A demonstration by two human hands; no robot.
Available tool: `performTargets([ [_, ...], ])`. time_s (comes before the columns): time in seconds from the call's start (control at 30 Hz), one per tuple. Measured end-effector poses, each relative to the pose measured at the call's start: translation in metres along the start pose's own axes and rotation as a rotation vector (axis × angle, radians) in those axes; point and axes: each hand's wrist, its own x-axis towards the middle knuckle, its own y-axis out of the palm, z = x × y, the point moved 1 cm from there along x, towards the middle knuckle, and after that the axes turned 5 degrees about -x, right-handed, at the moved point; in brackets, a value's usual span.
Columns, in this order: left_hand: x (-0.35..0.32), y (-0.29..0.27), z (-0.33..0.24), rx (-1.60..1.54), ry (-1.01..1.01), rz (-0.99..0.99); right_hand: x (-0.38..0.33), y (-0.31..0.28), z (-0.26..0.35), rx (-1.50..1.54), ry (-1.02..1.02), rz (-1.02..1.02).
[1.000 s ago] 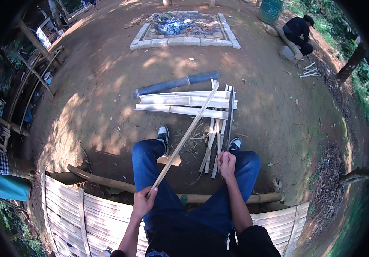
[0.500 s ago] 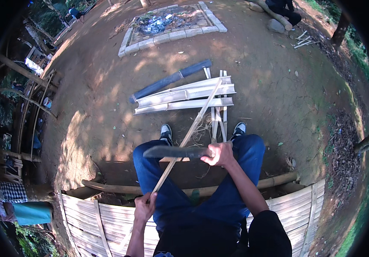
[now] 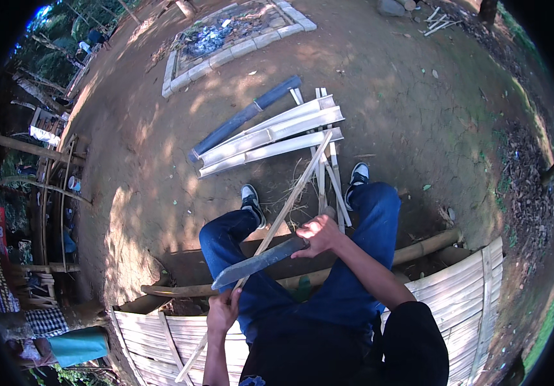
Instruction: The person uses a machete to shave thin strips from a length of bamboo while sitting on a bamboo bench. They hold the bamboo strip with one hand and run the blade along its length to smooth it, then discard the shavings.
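Note:
My right hand point(image 3: 317, 235) is closed round the handle of a machete point(image 3: 259, 262), whose broad grey blade points down to the left and lies across a long pale bamboo strip point(image 3: 293, 198). Closed on that strip is my left hand point(image 3: 224, 310), just below the blade's tip. One end of the strip runs back past my left wrist over the bench; the far end reaches the split bamboo halves point(image 3: 273, 133) on the ground. Several thin bamboo slats point(image 3: 322, 183) lie near my right foot.
I sit on a bamboo-slat bench point(image 3: 447, 302) with a bamboo pole along its front. A dark bamboo pole point(image 3: 244, 120) lies behind the split halves. Farther off is a brick-edged fire pit point(image 3: 244, 48). A railing point(image 3: 32, 147) and teal cloth point(image 3: 78, 347) are at left.
The machete has moved nearer my left hand along the strip, its tip now lower and tilted toward that hand. My view has shifted slightly. Both hands keep their hold.

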Motion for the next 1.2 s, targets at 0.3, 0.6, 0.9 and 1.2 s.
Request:
performTargets([
  [0.3,-0.018,-0.012,0.002,-0.227,-0.004,-0.016,0.018,-0.018,-0.043,0.469,0.726,-0.058],
  [0.6,-0.008,0.002,0.002,-0.284,-0.04,0.012,0.014,-0.022,-0.014,0.059,0.275,0.147],
  [0.9,-0.019,0.0,0.008,-0.231,-0.051,0.002,0.017,-0.018,-0.026,0.295,0.535,0.191],
  [1.2,-0.023,-0.009,0.007,0.082,-0.089,-0.061,0.024,-0.012,-0.037,0.195,0.772,0.381],
])
